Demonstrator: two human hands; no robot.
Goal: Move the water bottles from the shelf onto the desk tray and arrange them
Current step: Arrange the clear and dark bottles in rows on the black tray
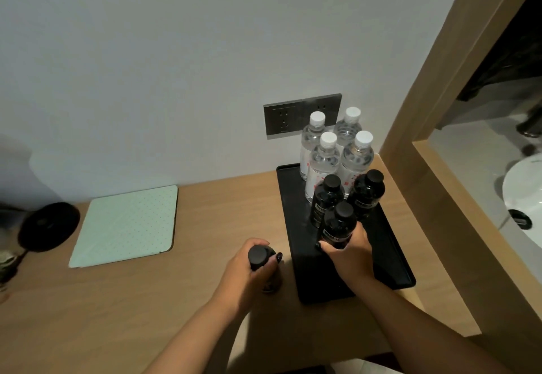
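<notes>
My right hand [349, 249] grips a black bottle [337, 227], label partly reading "PHB", on the tray [390, 244] right of centre. My left hand [249, 274] grips another bottle [259, 258] lower centre, label hidden.

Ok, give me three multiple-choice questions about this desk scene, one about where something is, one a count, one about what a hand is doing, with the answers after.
1. Where is the black bottle gripped by the left hand?
A. On the tray
B. Over the desk, left of the tray
C. On the green pad

2. How many clear bottles with white caps stand on the black tray?
A. Two
B. Four
C. Six

3. What is the right hand doing?
A. Resting flat on the desk
B. Pointing at the wall socket
C. Gripping a black bottle on the tray

Answers:
1 B, the left-hand bottle sits left of the tray's edge.
2 B, the clear bottles form two rows of two.
3 C, its fingers wrap the front bottle.
</notes>
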